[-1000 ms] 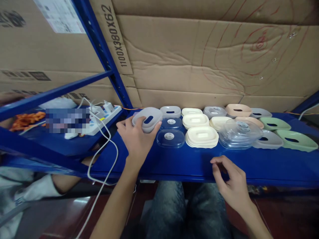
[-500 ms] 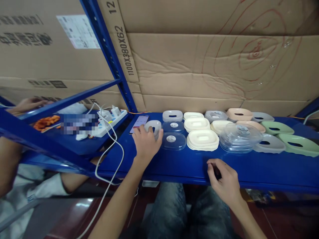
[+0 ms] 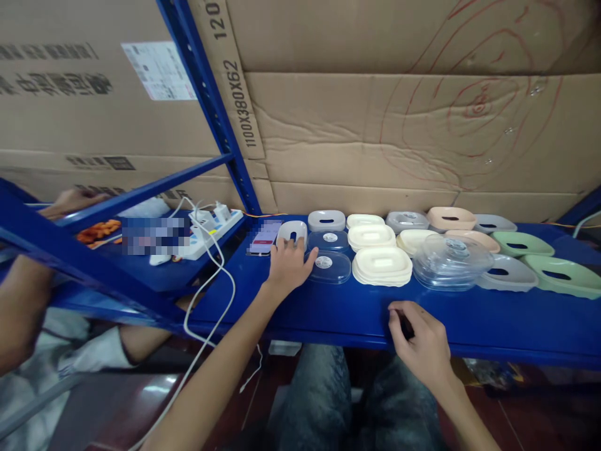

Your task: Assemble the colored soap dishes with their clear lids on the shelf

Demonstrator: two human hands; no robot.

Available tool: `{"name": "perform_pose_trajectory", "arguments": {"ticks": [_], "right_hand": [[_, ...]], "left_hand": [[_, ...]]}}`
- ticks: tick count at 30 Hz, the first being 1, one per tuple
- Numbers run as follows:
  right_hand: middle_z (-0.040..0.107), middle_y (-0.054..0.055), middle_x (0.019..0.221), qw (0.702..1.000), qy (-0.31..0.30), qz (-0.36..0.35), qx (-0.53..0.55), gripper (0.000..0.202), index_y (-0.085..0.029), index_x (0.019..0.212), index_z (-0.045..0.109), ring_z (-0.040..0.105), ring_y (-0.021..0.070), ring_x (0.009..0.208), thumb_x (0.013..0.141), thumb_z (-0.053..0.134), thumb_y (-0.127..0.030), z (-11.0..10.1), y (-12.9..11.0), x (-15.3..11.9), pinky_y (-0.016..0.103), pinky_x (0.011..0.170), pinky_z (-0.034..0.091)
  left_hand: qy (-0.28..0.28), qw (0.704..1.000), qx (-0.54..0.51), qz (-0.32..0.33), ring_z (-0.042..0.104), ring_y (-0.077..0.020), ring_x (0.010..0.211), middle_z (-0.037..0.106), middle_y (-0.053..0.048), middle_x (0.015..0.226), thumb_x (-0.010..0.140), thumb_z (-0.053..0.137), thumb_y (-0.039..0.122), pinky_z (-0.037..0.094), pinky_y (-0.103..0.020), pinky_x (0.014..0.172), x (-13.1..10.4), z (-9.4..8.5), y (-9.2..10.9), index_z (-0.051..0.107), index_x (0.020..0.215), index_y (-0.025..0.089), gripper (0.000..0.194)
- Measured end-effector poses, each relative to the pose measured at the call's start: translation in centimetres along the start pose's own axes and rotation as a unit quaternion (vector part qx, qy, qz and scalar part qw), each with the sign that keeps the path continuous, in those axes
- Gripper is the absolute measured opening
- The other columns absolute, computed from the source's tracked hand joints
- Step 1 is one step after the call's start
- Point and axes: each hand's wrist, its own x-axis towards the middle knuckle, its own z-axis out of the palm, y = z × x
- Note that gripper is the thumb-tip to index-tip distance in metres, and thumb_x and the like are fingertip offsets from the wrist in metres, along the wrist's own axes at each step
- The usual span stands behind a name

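Observation:
My left hand (image 3: 291,269) lies with fingers spread at the near side of a grey oval soap-dish base (image 3: 292,229) with a slot in it. Its fingertips reach the near rim of this base, and the thumb points toward a clear plastic lid (image 3: 331,268) with a round label. Another clear lid (image 3: 323,240) sits just behind. My right hand (image 3: 420,335) rests at the front edge of the blue shelf (image 3: 347,310), fingers curled toward the thumb, with nothing visible in it. Stacked cream oval trays (image 3: 382,266) stand between the hands, farther back.
A phone (image 3: 263,238) lies left of the grey base. Stacked clear lids (image 3: 451,266), a peach base (image 3: 451,218) and green bases (image 3: 561,275) sit at right. Beyond the blue post are a power strip (image 3: 211,232), white cables and another person's arm (image 3: 23,313).
My left hand has loosened from the grey base and drawn back slightly toward me and to the right, showing more of the base. The right hand stays nearly still; the view shifts slightly.

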Motion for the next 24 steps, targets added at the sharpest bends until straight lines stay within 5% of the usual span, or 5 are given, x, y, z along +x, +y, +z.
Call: {"name": "perform_pose_trajectory", "arguments": {"ticks": [6,24], "right_hand": [[0.075,0.001,0.093,1.0,-0.001,0.0,0.001,0.009,-0.022,0.106,0.069,0.074,0.0197,0.082,0.107,0.059,-0.021,0.1,0.0,0.0,0.033,0.078,0.054],[0.076,0.004,0.092,1.0,-0.008,0.004,0.007,0.011,-0.022,0.106,0.069,0.074,0.0217,0.083,0.106,0.059,-0.019,-0.2,-0.4,0.3,0.035,0.076,0.056]], "left_hand": [[-0.017,1.0,-0.008,0.001,0.054,-0.0458,0.142,0.065,-0.024,0.154,0.112,0.037,0.057,0.044,-0.061,0.113,0.4,0.1,-0.2,0.059,0.154,0.013,0.065],[-0.057,0.996,-0.07,-0.003,0.05,-0.0495,0.149,0.056,-0.03,0.161,0.111,0.036,0.063,0.042,-0.066,0.117,6.1,2.1,-0.8,0.055,0.154,0.008,0.073]]}}
